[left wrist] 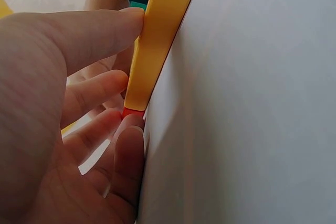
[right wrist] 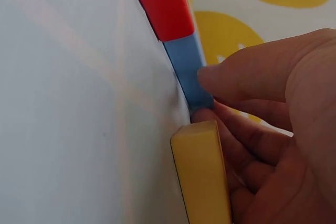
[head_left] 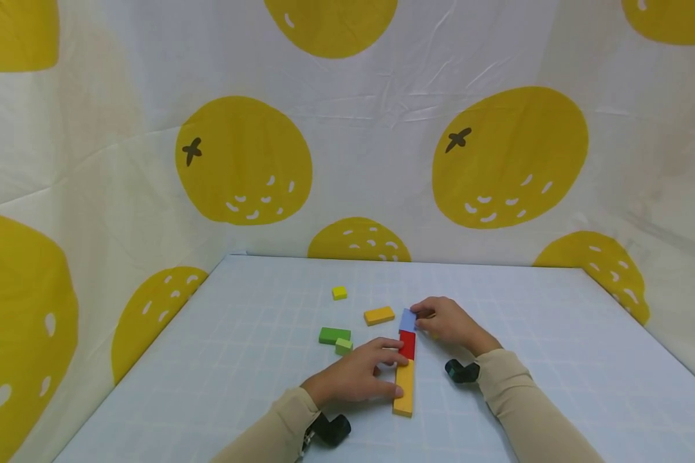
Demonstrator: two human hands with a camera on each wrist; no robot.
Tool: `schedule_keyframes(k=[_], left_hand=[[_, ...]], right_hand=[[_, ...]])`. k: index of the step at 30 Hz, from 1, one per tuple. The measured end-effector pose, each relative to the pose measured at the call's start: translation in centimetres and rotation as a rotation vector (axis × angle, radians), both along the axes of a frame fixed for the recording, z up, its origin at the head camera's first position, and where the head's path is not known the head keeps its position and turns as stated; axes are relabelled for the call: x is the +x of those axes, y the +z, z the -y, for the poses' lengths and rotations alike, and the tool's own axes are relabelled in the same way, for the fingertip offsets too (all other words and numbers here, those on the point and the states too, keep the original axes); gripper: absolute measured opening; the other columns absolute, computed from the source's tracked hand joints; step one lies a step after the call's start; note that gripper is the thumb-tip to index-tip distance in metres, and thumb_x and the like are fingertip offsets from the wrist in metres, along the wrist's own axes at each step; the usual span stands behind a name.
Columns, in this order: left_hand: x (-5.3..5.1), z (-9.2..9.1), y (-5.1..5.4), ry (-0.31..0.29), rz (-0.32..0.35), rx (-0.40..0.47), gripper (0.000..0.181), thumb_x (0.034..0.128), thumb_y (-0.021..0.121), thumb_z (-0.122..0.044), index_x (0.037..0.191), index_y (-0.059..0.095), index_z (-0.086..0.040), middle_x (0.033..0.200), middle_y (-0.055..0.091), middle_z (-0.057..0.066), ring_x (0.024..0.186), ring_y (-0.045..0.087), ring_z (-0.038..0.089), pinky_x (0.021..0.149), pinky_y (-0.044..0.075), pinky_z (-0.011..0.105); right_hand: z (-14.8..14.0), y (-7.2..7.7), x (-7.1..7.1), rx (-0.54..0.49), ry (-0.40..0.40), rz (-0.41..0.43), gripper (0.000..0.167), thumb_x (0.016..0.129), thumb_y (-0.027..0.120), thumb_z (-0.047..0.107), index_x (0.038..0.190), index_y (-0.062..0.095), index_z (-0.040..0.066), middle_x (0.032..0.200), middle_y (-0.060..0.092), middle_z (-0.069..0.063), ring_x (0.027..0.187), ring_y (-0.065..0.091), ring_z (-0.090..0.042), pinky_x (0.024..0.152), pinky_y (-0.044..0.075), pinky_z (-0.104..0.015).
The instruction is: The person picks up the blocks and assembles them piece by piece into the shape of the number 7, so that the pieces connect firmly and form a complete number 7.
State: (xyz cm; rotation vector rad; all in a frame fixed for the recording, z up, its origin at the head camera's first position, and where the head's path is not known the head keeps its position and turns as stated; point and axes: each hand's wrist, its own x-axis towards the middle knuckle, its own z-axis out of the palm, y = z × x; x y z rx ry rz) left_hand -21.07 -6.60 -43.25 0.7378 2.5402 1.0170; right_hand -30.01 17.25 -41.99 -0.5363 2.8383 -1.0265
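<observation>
An orange-yellow block (head_left: 403,389), a red block (head_left: 407,345) and a blue block (head_left: 408,320) lie end to end in a line running away from me. Along the left side of that line is my left hand (head_left: 359,372); its thumb touches the orange-yellow block and its fingers reach the red one. My right hand (head_left: 448,321) holds the blue block at the far end, with thumb (right wrist: 226,80) on its side and a fingertip at its end. Close under the right hand lies a yellow block (right wrist: 199,166), mostly hidden in the head view.
Left of the line lie a green block (head_left: 334,335), a small light-green cube (head_left: 343,346), an orange-yellow block (head_left: 379,316) and a small yellow cube (head_left: 339,293). They rest on a pale table (head_left: 237,360). Fruit-printed cloth (head_left: 370,148) hangs behind it.
</observation>
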Motion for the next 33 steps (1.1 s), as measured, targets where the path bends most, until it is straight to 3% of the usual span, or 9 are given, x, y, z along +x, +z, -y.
schedule_keyframes(k=[6,12,22,33], left_hand=[[-0.05,0.07,-0.08,-0.006,-0.006,0.003,0.037,0.0848,0.079,-0.046,0.120,0.068,-0.041,0.143,0.046,-0.021,0.123,0.048,0.006,0.092,0.051,0.027],[-0.09,0.07,-0.06,-0.009,-0.005,0.001,0.037,0.0851,0.078,-0.046,0.121,0.068,-0.040,0.143,0.046,-0.021,0.124,0.048,0.006,0.092,0.051,0.026],[-0.03,-0.01,-0.08,0.001,-0.010,-0.011,0.039,0.0843,0.079,-0.046,0.121,0.068,-0.041,0.143,0.046,-0.021,0.127,0.046,0.007,0.092,0.052,0.027],[0.02,0.05,-0.03,-0.015,-0.023,0.008,0.039,0.0852,0.078,-0.045,0.122,0.068,-0.038,0.144,0.046,-0.019,0.127,0.046,0.008,0.092,0.051,0.025]], right_hand=[[0.25,-0.18,-0.02,-0.001,-0.023,-0.015,0.031,0.094,0.071,0.025,0.121,0.071,0.010,0.115,0.069,-0.002,0.104,0.062,-0.022,0.094,0.053,-0.046],[0.74,-0.29,0.17,-0.003,-0.058,-0.010,0.040,0.090,0.075,0.037,0.122,0.071,0.013,0.114,0.068,-0.003,0.100,0.061,-0.021,0.085,0.057,-0.038],[0.50,-0.20,0.26,0.024,-0.009,-0.046,0.036,0.092,0.073,0.030,0.124,0.071,0.014,0.121,0.067,-0.004,0.104,0.062,-0.023,0.094,0.053,-0.047],[0.50,-0.01,0.11,0.026,-0.021,-0.016,0.035,0.091,0.074,0.028,0.123,0.071,0.013,0.118,0.068,-0.003,0.102,0.062,-0.021,0.092,0.054,-0.043]])
